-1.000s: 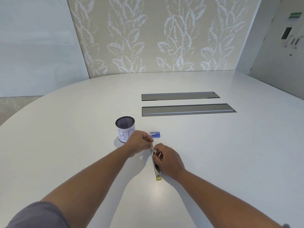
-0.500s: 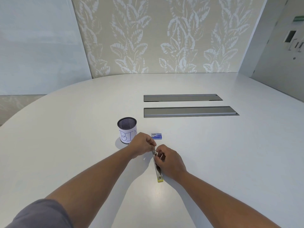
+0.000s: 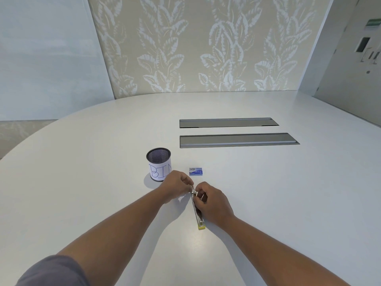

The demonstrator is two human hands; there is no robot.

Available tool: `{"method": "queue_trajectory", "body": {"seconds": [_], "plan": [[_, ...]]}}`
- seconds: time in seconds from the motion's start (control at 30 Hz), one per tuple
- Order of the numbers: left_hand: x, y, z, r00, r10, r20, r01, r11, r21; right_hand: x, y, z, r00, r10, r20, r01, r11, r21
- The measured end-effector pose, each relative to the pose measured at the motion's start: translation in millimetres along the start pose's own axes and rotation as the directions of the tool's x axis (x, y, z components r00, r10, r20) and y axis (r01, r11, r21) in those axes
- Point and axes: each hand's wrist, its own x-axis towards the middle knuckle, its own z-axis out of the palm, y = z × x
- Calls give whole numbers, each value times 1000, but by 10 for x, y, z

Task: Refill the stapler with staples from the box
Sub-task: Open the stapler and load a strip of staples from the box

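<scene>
A slim metal stapler (image 3: 198, 215) with a yellow near end lies opened out flat on the white table, pointing away from me. My right hand (image 3: 212, 203) rests on its middle and far part, fingers curled on it. My left hand (image 3: 177, 185) pinches something small and metallic at the stapler's far tip; I cannot tell what it is. A small blue staple box (image 3: 195, 171) lies just beyond both hands, apart from them.
A black mesh cup with a paper label reading "BIN" (image 3: 159, 167) stands left of the staple box, close behind my left hand. Two long grey cable hatches (image 3: 237, 140) are set into the table (image 3: 82, 182) farther back. A patterned wall stands behind.
Both hands stay on the stapler's far end with only small finger shifts. The view has tilted slightly; the objects on the table have not moved.
</scene>
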Motion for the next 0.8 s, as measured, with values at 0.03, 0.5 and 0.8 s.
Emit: {"method": "queue_trajectory", "body": {"seconds": [0.03, 0.5, 0.8], "plan": [[-1, -12, 1, 1000, -10, 4, 10, 1000, -26, 1, 0, -1, 1000, 1, -1, -1, 1000, 0], [57, -21, 90, 995, -98, 31, 99, 995, -31, -8, -17, -15, 1000, -2, 4, 2, 1000, -1], [135, -72, 117, 989, -136, -60, 124, 977, -175, -5, -12, -9, 1000, -13, -2, 13, 1000, -13]]}}
